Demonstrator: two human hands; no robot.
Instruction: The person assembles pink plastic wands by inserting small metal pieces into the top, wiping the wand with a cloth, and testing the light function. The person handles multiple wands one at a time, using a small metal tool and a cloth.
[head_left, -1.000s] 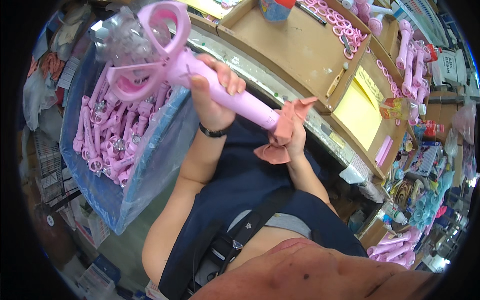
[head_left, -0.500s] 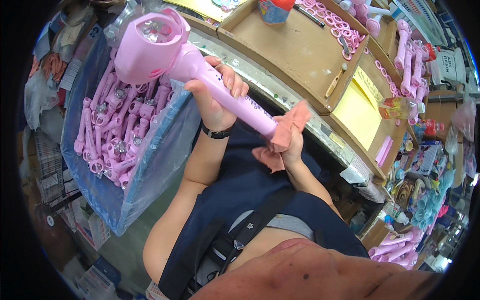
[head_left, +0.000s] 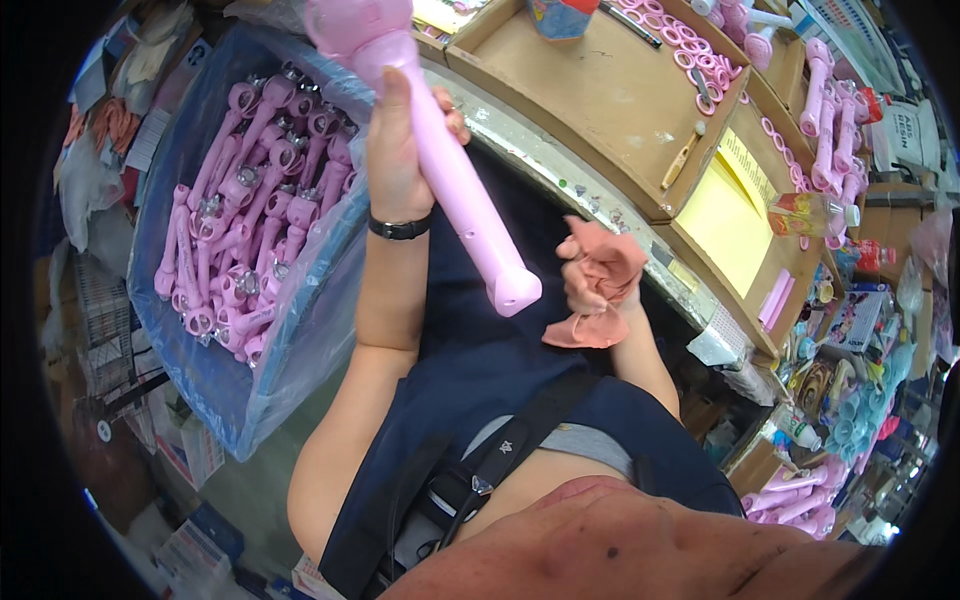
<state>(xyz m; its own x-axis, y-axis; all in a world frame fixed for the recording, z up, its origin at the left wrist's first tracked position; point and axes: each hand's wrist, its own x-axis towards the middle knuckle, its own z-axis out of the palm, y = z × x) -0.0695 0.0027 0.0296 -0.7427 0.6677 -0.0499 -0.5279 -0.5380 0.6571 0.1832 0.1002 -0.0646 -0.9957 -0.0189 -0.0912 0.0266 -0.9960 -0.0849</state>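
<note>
A pink toy wand is in my left hand, its wide head up at the top edge of the picture and its handle slanting down to the right. My fingers and thumb wrap the handle just below the head. My right hand grips a crumpled salmon-coloured cloth, a short way to the right of the handle's lower end and apart from it. Small holes show in the handle.
A blue bin lined with clear plastic at the left holds many pink wands. Cardboard trays on the bench carry pink rings, a brush and yellow paper. A drink bottle lies at the right.
The cloth has come away from the wand's handle, and my right hand has moved slightly down and right. My left hand has raised and turned the wand, so its lettering no longer shows.
</note>
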